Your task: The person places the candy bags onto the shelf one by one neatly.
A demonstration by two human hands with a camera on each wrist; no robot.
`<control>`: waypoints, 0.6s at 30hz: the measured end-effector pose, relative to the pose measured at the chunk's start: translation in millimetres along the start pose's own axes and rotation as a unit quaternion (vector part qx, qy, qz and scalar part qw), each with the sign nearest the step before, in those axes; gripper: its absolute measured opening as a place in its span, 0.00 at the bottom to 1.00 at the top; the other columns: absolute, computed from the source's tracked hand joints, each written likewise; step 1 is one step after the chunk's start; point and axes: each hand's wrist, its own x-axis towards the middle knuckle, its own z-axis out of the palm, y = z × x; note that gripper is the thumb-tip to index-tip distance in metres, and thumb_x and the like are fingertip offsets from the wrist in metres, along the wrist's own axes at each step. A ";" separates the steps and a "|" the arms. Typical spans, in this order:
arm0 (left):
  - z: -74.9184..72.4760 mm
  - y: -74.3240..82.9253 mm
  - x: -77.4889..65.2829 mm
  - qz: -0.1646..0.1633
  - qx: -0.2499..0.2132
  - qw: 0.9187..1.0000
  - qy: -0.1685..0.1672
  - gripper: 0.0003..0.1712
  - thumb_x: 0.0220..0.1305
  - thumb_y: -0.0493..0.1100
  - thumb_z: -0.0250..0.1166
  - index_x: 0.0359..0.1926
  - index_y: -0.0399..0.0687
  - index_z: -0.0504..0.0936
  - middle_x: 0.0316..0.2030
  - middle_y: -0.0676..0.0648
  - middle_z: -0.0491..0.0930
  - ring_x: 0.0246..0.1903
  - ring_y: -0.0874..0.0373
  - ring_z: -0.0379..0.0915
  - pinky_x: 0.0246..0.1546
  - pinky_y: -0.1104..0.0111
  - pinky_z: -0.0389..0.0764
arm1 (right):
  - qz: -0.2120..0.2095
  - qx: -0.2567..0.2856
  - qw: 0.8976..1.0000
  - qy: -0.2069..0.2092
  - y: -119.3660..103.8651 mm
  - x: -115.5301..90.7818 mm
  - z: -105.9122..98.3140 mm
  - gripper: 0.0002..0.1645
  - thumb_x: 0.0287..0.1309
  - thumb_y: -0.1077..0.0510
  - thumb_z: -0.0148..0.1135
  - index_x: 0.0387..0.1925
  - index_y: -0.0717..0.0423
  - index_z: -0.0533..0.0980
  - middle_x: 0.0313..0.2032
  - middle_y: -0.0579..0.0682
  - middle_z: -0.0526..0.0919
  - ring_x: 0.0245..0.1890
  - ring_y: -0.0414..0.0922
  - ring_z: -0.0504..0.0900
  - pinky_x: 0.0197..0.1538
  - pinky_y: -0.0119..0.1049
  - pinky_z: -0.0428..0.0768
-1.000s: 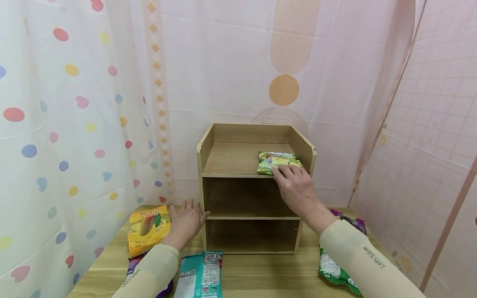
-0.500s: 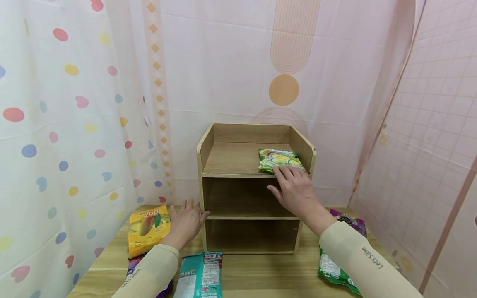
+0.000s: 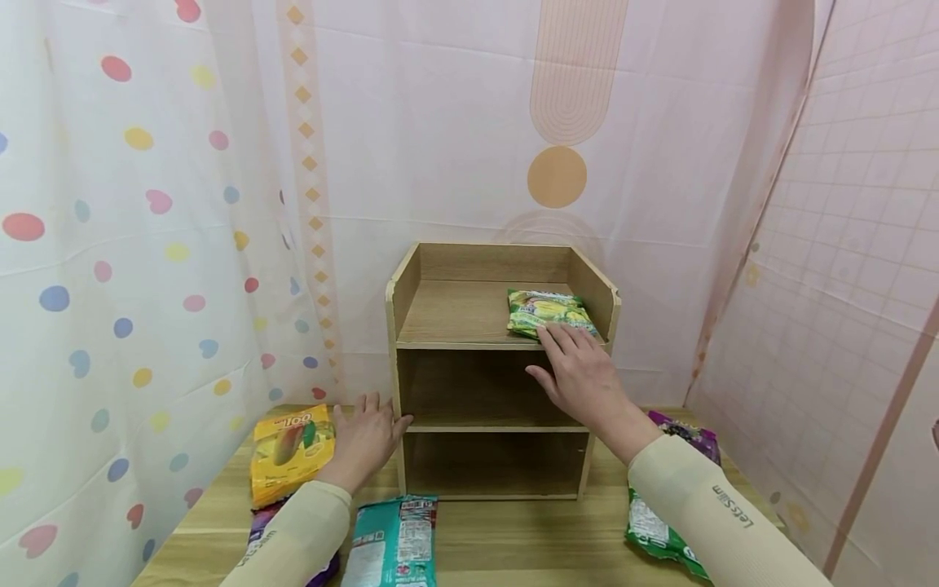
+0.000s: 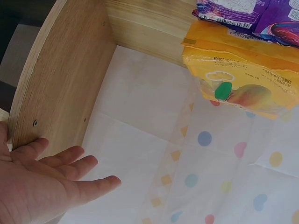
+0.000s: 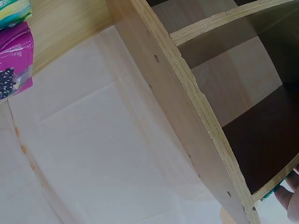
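- Head: we see the right grip [image 3: 583, 371], thumb apart, fingertips on the green-yellow packet [image 3: 546, 310] atop the shelf unit [image 3: 458, 314], right side.
- Left wrist: the left grip [image 4: 42, 184], spread, beside the shelf unit!
- Right wrist: we glimpse fingers at frame-right.

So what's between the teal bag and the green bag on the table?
In the head view, only bare table lies between the teal bag and the green bag.

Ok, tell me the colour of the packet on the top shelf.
The packet is green and yellow, seen best in the head view.
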 end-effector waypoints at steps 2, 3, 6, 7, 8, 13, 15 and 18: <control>-0.5 0.1 -0.2 0.000 0.000 1.000 -0.002 0.30 0.73 0.57 0.56 0.58 0.35 0.79 0.61 0.29 0.71 0.64 0.32 0.62 0.59 0.28 0.53 | 0.004 0.006 1.000 -0.005 0.3 0.5 0.2 0.36 0.64 0.42 0.62 0.63 0.65 0.73 0.59 0.61 0.78 0.60 0.57 0.75 0.65 0.51 0.69; -0.6 0.1 -0.2 -0.001 0.000 1.000 -0.002 0.30 0.73 0.57 0.56 0.59 0.35 0.79 0.61 0.29 0.71 0.64 0.32 0.61 0.59 0.28 0.53 | 0.006 0.009 1.000 -0.007 0.5 0.9 0.2 0.36 0.64 0.42 0.62 0.63 0.65 0.73 0.59 0.61 0.78 0.60 0.57 0.75 0.65 0.51 0.69; -0.7 0.2 -0.3 -0.002 -0.001 1.000 -0.005 0.30 0.73 0.57 0.56 0.59 0.35 0.79 0.61 0.29 0.70 0.64 0.32 0.61 0.59 0.28 0.53 | 0.009 0.015 1.000 -0.016 1.2 2.3 -0.3 0.37 0.65 0.42 0.61 0.63 0.65 0.73 0.59 0.61 0.77 0.60 0.57 0.75 0.65 0.51 0.69; -0.7 0.2 -0.3 -0.002 -0.001 1.000 -0.006 0.30 0.73 0.57 0.56 0.58 0.35 0.79 0.62 0.29 0.70 0.65 0.32 0.61 0.59 0.28 0.53 | 0.010 0.017 1.000 -0.021 1.5 2.7 -0.5 0.37 0.65 0.41 0.61 0.63 0.64 0.72 0.59 0.61 0.77 0.60 0.57 0.75 0.65 0.51 0.69; -0.5 0.1 -0.3 -0.002 -0.001 1.000 -0.006 0.30 0.73 0.57 0.56 0.58 0.35 0.79 0.62 0.29 0.70 0.65 0.32 0.61 0.59 0.28 0.53 | 0.012 0.019 0.999 -0.025 2.0 3.1 -0.6 0.37 0.65 0.41 0.61 0.63 0.64 0.72 0.59 0.60 0.77 0.61 0.57 0.75 0.65 0.51 0.69; 0.0 0.3 -0.2 -0.002 0.001 1.000 -0.005 0.30 0.73 0.57 0.55 0.59 0.35 0.79 0.62 0.29 0.70 0.65 0.32 0.61 0.59 0.28 0.53 | 0.020 0.033 0.998 -0.051 5.0 4.8 -1.9 0.38 0.65 0.40 0.60 0.64 0.63 0.72 0.60 0.60 0.76 0.61 0.57 0.74 0.65 0.51 0.68; 0.2 0.6 0.0 -0.001 0.001 1.000 -0.002 0.30 0.73 0.57 0.56 0.59 0.35 0.79 0.61 0.29 0.71 0.64 0.32 0.62 0.59 0.28 0.54 | 0.023 0.039 0.997 -0.064 6.4 5.5 -2.3 0.38 0.65 0.39 0.60 0.65 0.63 0.71 0.61 0.60 0.75 0.62 0.57 0.73 0.66 0.51 0.68; 0.4 1.1 0.3 -0.001 0.001 1.000 -0.001 0.30 0.73 0.57 0.56 0.59 0.35 0.79 0.61 0.29 0.71 0.64 0.32 0.62 0.59 0.28 0.54 | 0.030 0.044 0.995 -0.088 8.2 6.6 -2.6 0.40 0.66 0.38 0.59 0.67 0.62 0.70 0.63 0.60 0.73 0.64 0.57 0.71 0.67 0.52 0.66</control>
